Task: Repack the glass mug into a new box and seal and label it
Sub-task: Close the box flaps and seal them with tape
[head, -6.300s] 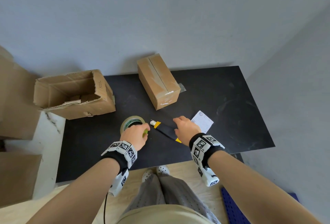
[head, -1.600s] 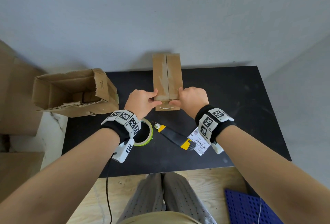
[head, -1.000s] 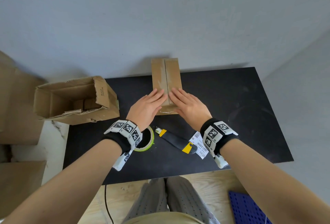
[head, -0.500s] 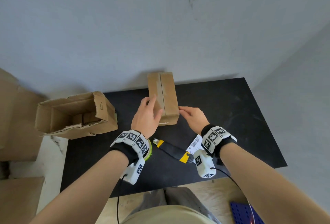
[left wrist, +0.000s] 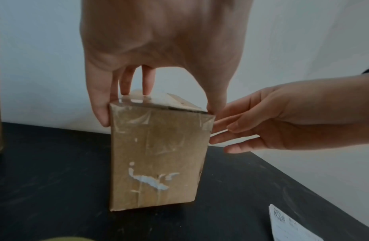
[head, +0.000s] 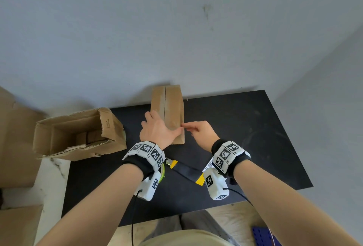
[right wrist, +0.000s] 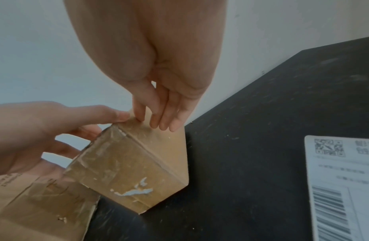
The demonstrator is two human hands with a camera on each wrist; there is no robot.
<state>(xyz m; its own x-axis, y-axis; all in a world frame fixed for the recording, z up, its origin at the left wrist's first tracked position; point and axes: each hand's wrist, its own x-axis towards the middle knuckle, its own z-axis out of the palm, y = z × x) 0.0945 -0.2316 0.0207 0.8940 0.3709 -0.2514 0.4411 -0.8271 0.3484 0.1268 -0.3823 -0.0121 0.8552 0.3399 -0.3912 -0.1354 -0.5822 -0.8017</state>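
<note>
A small brown box (head: 173,108), closed and taped, stands on the black table (head: 245,128) near the wall. The mug is not visible. My left hand (head: 157,130) spans the box's near top, thumb on the right edge and outer finger down the left side (left wrist: 150,97). My right hand (head: 196,130) holds straight fingers against the box's upper right edge beside the left thumb (right wrist: 159,120). A white shipping label (right wrist: 344,179) lies flat to the right. The tape roll (head: 162,173) shows only as a green rim behind my left wrist.
An open, torn cardboard box (head: 78,133) lies on its side at the table's left end. A black and yellow utility knife (head: 184,169) lies between my wrists. More cardboard (head: 11,137) stands at the far left, and a blue pegboard (head: 263,236) sits on the floor.
Both hands lay flat on the box top a second ago. The left hand now grips the near top, and the right hand has slid to the right edge. The box stays put.
</note>
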